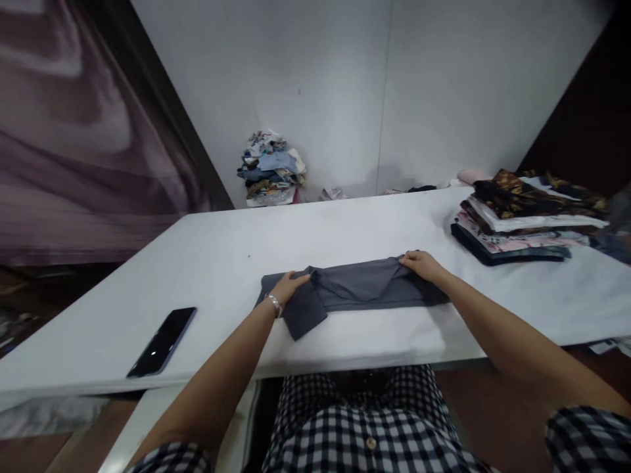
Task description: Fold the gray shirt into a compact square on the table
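Note:
A dark grey garment [359,289] lies folded into a long band on the white table [221,263], one sleeve sticking out at its lower left. My left hand [290,287], a bracelet on its wrist, rests on the garment's left end with fingers pinching a fold. My right hand [421,264] grips the cloth at the upper right end, fingers curled over its edge.
A black phone [162,341] lies near the table's front left edge. A stack of folded patterned clothes [522,217] sits at the right. A heap of loose clothes [271,169] lies on the floor by the far wall. A dark curtain hangs at the left.

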Action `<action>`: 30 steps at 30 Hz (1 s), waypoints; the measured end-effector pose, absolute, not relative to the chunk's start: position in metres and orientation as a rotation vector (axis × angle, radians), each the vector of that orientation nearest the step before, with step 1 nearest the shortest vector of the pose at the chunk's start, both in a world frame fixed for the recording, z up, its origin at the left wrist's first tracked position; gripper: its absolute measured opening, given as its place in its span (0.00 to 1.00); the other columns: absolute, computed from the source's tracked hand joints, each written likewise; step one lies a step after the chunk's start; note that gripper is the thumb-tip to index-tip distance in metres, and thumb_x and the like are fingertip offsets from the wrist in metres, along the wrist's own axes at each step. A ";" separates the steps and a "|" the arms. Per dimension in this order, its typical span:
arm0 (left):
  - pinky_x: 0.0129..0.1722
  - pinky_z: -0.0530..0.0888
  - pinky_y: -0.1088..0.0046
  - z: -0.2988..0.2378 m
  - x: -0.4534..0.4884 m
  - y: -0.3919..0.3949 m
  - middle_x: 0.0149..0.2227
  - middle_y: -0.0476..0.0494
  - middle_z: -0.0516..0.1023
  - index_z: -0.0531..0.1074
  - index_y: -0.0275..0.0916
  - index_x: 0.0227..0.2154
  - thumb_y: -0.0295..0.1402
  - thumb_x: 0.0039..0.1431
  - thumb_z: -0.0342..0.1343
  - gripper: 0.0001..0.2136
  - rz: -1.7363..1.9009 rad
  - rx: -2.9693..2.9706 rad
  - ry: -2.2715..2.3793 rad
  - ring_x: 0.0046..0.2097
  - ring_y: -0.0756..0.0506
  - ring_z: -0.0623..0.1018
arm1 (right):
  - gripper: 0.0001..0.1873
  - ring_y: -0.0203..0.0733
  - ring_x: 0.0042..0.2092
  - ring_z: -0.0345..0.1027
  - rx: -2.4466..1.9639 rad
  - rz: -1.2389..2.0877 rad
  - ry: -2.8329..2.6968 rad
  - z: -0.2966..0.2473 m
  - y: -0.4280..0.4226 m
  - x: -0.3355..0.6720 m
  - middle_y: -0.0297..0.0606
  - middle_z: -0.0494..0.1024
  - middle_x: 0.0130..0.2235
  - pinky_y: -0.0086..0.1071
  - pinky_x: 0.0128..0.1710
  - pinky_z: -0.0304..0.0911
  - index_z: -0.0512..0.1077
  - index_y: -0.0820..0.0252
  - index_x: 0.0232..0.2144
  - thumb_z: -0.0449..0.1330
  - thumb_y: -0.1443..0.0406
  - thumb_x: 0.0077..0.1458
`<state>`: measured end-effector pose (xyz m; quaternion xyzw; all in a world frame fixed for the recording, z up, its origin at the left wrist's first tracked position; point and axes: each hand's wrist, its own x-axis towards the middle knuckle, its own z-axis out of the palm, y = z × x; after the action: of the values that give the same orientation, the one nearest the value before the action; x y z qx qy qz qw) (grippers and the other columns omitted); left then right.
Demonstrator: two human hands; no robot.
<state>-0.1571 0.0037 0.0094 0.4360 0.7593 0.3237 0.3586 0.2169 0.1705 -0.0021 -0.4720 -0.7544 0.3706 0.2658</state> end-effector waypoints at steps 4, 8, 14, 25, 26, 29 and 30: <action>0.56 0.63 0.61 0.023 -0.146 -0.014 0.62 0.30 0.59 0.63 0.36 0.54 0.47 0.51 0.59 0.30 0.608 1.579 2.415 0.62 0.35 0.60 | 0.21 0.39 0.27 0.59 -1.285 0.931 -2.031 -0.011 0.175 0.220 0.34 0.68 0.21 0.34 0.30 0.55 0.67 0.57 0.18 0.58 0.47 0.45; 0.50 0.66 0.60 0.019 -0.116 -0.044 0.51 0.34 0.69 0.68 0.38 0.45 0.49 0.55 0.53 0.22 0.392 1.933 2.447 0.52 0.37 0.69 | 0.19 0.42 0.29 0.62 -1.244 0.973 -2.097 -0.014 0.170 0.223 0.36 0.70 0.24 0.36 0.31 0.57 0.69 0.57 0.20 0.58 0.48 0.47; 0.44 0.67 0.57 -0.009 -0.099 -0.061 0.43 0.35 0.72 0.70 0.38 0.35 0.44 0.53 0.55 0.15 0.208 1.832 2.495 0.48 0.35 0.70 | 0.17 0.48 0.36 0.68 -1.252 1.155 -2.073 -0.015 0.168 0.230 0.40 0.77 0.34 0.39 0.37 0.62 0.76 0.54 0.29 0.65 0.52 0.38; 0.45 0.72 0.61 0.028 -0.197 -0.046 0.31 0.42 0.76 0.68 0.37 0.31 0.36 0.55 0.50 0.07 1.507 0.470 1.235 0.41 0.41 0.77 | 0.15 0.41 0.33 0.64 -1.208 1.194 -1.741 -0.009 0.170 0.243 0.33 0.73 0.28 0.33 0.35 0.60 0.72 0.56 0.24 0.65 0.52 0.39; 0.46 0.72 0.59 0.027 -0.207 -0.044 0.32 0.40 0.76 0.68 0.36 0.32 0.35 0.56 0.49 0.07 1.483 0.349 1.187 0.41 0.40 0.77 | 0.15 0.41 0.33 0.64 -1.218 1.191 -1.703 -0.009 0.171 0.243 0.33 0.73 0.28 0.33 0.34 0.59 0.72 0.56 0.24 0.65 0.52 0.37; 0.45 0.73 0.61 0.017 -0.224 -0.040 0.36 0.35 0.77 0.68 0.35 0.37 0.39 0.60 0.45 0.13 1.365 0.112 1.237 0.42 0.40 0.78 | 0.14 0.39 0.31 0.62 -1.305 1.174 -1.658 -0.012 0.173 0.240 0.32 0.72 0.25 0.32 0.31 0.58 0.73 0.57 0.23 0.66 0.54 0.35; 0.44 0.73 0.62 0.014 -0.226 -0.040 0.37 0.34 0.77 0.68 0.34 0.38 0.42 0.61 0.44 0.16 1.348 0.085 1.257 0.41 0.40 0.78 | 0.14 0.39 0.29 0.62 -1.337 1.168 -1.657 -0.015 0.173 0.239 0.32 0.71 0.24 0.32 0.30 0.57 0.72 0.57 0.23 0.65 0.54 0.35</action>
<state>-0.2264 -0.0400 0.0142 0.0369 0.5431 0.5825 0.6036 0.2391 0.1729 -0.0145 -0.5159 -0.6395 0.4506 0.3491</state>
